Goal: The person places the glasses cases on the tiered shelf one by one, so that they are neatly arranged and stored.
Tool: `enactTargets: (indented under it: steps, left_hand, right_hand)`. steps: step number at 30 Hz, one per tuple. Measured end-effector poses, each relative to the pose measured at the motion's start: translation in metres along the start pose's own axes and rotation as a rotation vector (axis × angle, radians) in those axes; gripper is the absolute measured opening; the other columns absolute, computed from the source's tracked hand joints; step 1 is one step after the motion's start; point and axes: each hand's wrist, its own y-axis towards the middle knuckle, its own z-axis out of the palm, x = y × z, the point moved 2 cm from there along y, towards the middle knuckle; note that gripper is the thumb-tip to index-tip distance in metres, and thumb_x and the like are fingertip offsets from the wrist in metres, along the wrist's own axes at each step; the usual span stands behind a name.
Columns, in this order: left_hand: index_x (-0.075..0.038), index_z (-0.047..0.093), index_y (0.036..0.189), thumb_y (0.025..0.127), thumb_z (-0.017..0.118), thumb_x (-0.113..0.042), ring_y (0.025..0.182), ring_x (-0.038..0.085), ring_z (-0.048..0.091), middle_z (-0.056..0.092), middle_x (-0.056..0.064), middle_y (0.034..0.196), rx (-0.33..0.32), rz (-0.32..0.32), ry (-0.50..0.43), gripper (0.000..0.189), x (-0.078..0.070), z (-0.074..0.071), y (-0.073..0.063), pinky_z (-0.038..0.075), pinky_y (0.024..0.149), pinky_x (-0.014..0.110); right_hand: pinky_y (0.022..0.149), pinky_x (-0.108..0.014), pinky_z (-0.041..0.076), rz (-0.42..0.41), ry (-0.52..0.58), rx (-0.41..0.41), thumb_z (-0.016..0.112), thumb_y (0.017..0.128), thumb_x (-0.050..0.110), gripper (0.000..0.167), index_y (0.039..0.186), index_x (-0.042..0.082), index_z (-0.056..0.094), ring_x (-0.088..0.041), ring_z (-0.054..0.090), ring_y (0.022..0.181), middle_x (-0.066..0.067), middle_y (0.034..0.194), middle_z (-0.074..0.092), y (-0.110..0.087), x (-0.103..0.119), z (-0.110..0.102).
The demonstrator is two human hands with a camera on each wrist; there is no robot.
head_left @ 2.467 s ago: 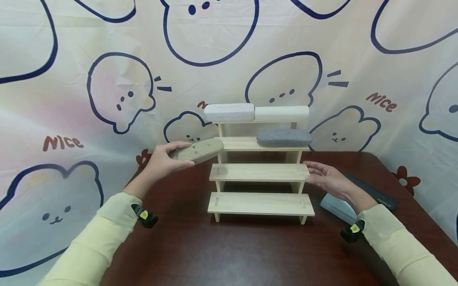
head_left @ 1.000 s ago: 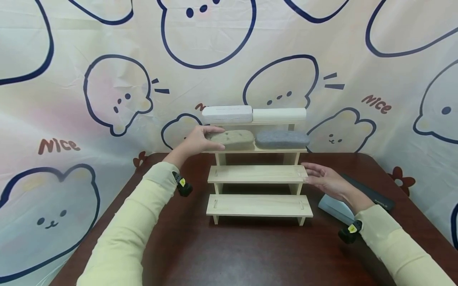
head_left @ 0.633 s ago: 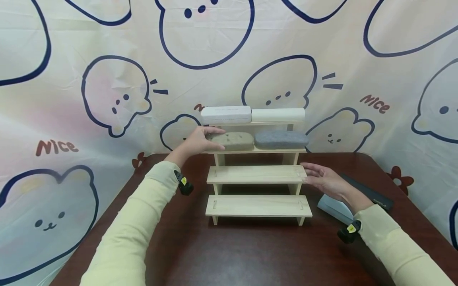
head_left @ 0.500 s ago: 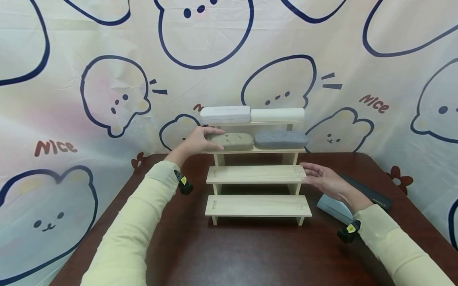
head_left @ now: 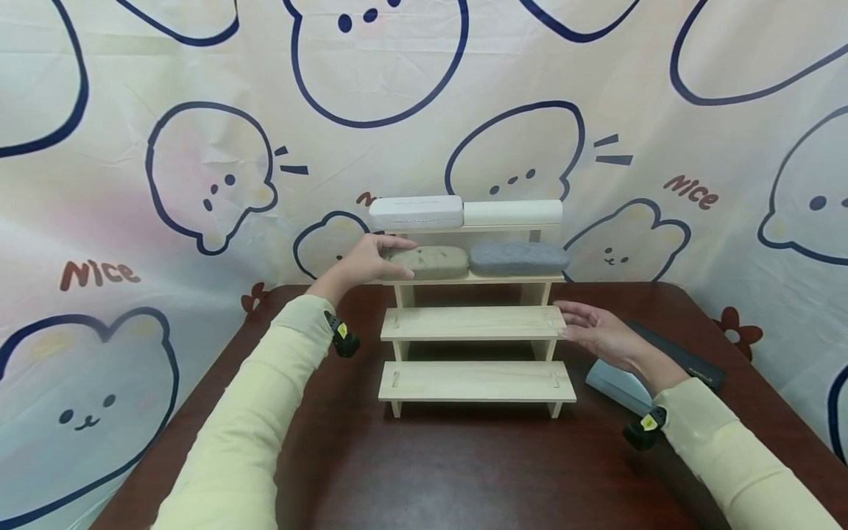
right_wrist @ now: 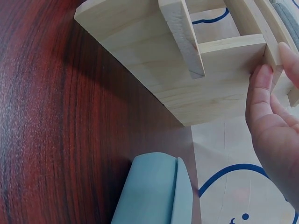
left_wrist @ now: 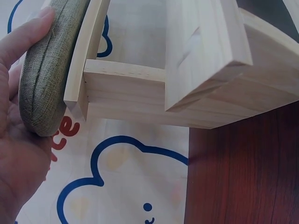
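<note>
My left hand (head_left: 361, 263) grips the left end of a green fabric glasses case (head_left: 433, 261), thumb in front and fingers behind. That case lies on the second board from the top of a pale wooden tiered stand (head_left: 473, 322). Its zip-like seam shows in the left wrist view on the green glasses case (left_wrist: 44, 79). Beside it on the same board sits a grey-blue glasses case (head_left: 519, 258). My right hand (head_left: 599, 333) pinches the right end of the board below; in the right wrist view, the thumb and fingers of the right hand (right_wrist: 275, 130) straddle that board.
On the top board rest a white case (head_left: 417, 212) and a cream case (head_left: 513, 213). A light blue case (head_left: 619, 386) and a long black case (head_left: 679, 357) lie on the dark wooden table (head_left: 424, 471) right of the stand. A printed cloth (head_left: 371, 162) hangs behind.
My left hand has carried the green glasses case rightward onto the second board, beside the grey-blue one. Over the last second it stays there. My right hand keeps its hold on the stand.
</note>
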Motion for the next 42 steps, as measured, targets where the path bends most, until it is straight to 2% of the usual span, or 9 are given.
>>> enactTargets:
  steps: [23, 31, 36, 42]
  left_hand:
    - [-0.017, 0.066, 0.128, 0.074, 0.087, -0.021, 0.107, 0.025, 0.050, 0.057, 0.005, 0.131, -0.001, -0.003, 0.025, 0.058, 0.0039, -0.0021, 0.0021, 0.044, 0.090, 0.040]
    - [-0.016, 0.066, 0.128, 0.074, 0.087, -0.019, 0.104, 0.025, 0.051, 0.058, 0.005, 0.129, 0.012, 0.017, 0.012, 0.059, 0.0034, -0.0016, 0.0010, 0.046, 0.086, 0.038]
    - [-0.015, 0.066, 0.128, 0.074, 0.087, -0.018, 0.105, 0.025, 0.051, 0.058, 0.005, 0.130, 0.012, 0.035, 0.014, 0.058, 0.0041, -0.0019, 0.0011, 0.046, 0.087, 0.038]
    - [-0.014, 0.065, 0.128, 0.075, 0.086, -0.019, 0.114, 0.024, 0.048, 0.056, 0.005, 0.135, 0.013, 0.066, 0.014, 0.057, 0.0036, -0.0042, -0.0021, 0.041, 0.097, 0.043]
  right_hand:
    - [0.109, -0.055, 0.024, 0.001, -0.002, -0.001, 0.067, 0.093, 0.018, 0.076, 0.153, 0.002, 0.021, -0.016, 0.052, 0.119, -0.024, 0.147, 0.035, -0.0002, 0.0008, 0.0011]
    - [0.109, -0.054, 0.024, 0.015, 0.028, -0.019, 0.068, 0.092, 0.016, 0.077, 0.153, 0.004, 0.023, -0.015, 0.052, 0.118, -0.023, 0.148, 0.035, 0.0014, -0.0038, 0.0001]
    - [0.109, -0.054, 0.023, 0.016, 0.028, -0.020, 0.069, 0.091, 0.016, 0.077, 0.153, 0.005, 0.023, -0.017, 0.052, 0.119, -0.022, 0.148, 0.035, 0.0020, -0.0046, 0.0001]
    - [0.109, -0.054, 0.024, 0.013, 0.029, -0.016, 0.069, 0.092, 0.016, 0.077, 0.153, 0.004, 0.023, -0.016, 0.052, 0.119, -0.023, 0.148, 0.035, 0.0019, -0.0037, 0.0000]
